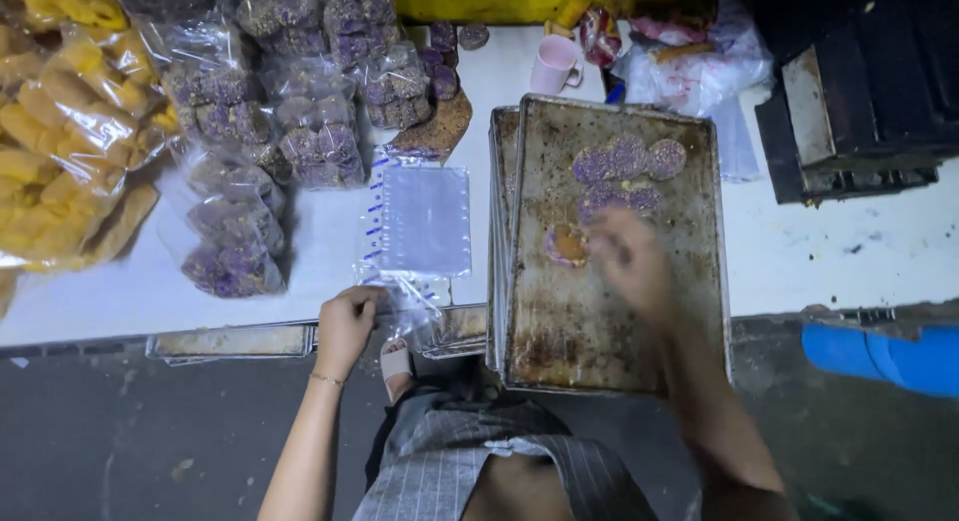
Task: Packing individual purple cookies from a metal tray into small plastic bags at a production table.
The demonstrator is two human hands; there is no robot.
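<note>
Your left hand [347, 324] pinched the crinkled lower edge of a clear plastic bag [420, 221], its grip closed on the film at the white table [819, 246] edge; the flat bag stretched away just beyond your knuckles. Your right hand [629, 261] was blurred over the rusty, stained metal tray [559, 331], so I could not tell whether its grip was apart or together. Round, grainy purple cookies [624, 166] lay just beyond its fingertips, one orange-centred cookie [566, 244] just beside it.
</note>
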